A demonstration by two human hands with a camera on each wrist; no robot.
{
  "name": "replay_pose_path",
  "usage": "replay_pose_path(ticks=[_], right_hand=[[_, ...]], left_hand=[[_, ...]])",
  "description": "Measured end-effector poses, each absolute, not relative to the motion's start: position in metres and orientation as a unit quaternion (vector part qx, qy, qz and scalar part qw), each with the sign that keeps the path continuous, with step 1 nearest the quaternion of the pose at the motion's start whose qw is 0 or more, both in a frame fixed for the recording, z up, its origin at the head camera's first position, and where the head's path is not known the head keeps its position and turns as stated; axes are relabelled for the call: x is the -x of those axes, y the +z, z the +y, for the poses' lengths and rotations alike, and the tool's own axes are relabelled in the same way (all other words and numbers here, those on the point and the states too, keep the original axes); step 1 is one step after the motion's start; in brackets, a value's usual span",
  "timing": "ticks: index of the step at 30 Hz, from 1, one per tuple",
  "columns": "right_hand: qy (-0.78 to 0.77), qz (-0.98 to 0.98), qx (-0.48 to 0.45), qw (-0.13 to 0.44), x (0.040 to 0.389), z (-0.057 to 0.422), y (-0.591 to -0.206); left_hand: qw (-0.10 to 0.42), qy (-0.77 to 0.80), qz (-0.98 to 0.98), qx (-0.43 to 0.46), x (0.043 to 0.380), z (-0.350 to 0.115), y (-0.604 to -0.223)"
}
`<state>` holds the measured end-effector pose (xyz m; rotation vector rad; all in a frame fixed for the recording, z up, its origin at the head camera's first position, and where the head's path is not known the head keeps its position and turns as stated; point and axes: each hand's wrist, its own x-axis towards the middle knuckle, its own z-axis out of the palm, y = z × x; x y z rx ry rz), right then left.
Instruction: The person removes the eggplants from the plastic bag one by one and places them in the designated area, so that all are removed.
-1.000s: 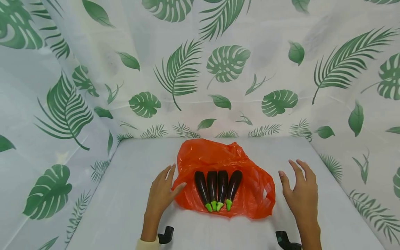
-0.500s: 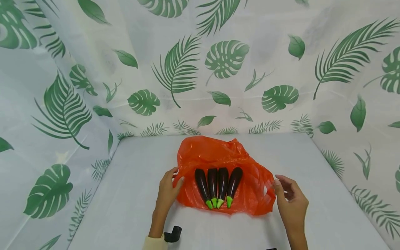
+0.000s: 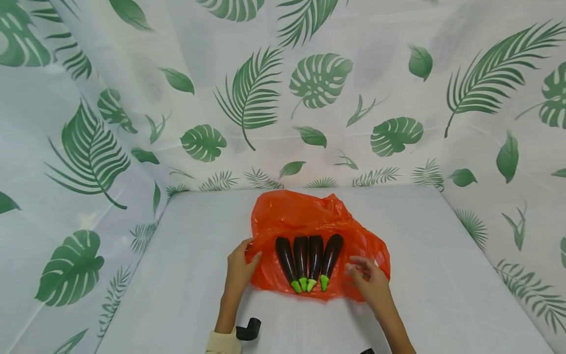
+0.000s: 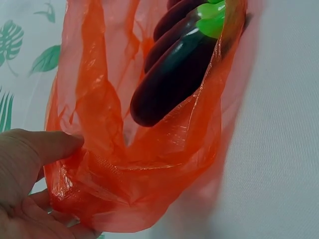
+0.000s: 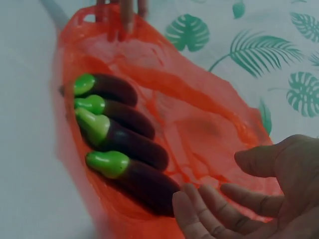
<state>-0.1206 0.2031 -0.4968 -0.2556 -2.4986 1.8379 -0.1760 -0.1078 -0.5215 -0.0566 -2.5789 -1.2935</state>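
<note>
Several dark purple eggplants (image 3: 316, 255) with green stem ends lie side by side on a crumpled red plastic bag (image 3: 292, 211). The stem ends point toward the person. At the bag's left edge is my left hand (image 3: 239, 268); in the left wrist view its thumb (image 4: 62, 144) lies over the red film, with the other fingers behind, pinching it. My right hand (image 3: 373, 282) hovers over the bag's right part, fingers loosely bent and apart. In the right wrist view its fingertips (image 5: 185, 204) are right at the dark end of the nearest eggplant (image 5: 149, 186).
A white-covered table (image 3: 194, 221) carries the bag. Behind it and on both sides hang white sheets (image 3: 265, 162) printed with green leaves. A black angled piece (image 3: 249, 329) sits at my left wrist.
My left hand has moved right and taken hold of the bag's left edge. The right hand has come in from the right, past the bag's right edge, to near the eggplants.
</note>
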Motion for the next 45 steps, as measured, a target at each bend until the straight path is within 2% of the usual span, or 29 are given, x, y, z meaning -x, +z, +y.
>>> replay_pose_path(ticks=[4,14,30,45], right_hand=[[0.621,-0.775,0.107,-0.043,0.13,0.205,-0.504],[0.674,-0.717,0.137,-0.116,0.149,0.196,-0.53],[0.584,-0.788,0.175,-0.09,0.164,0.186,-0.54],[0.514,-0.841,0.159,-0.059,0.175,0.18,-0.541]], left_hand=[[0.111,-0.454,-0.884,0.012,0.175,-0.107,-0.522],[0.086,-0.474,-0.876,0.003,0.17,-0.107,-0.526],[0.085,-0.47,-0.878,0.009,0.171,-0.108,-0.532],[0.089,-0.474,-0.876,0.002,0.175,-0.111,-0.528]])
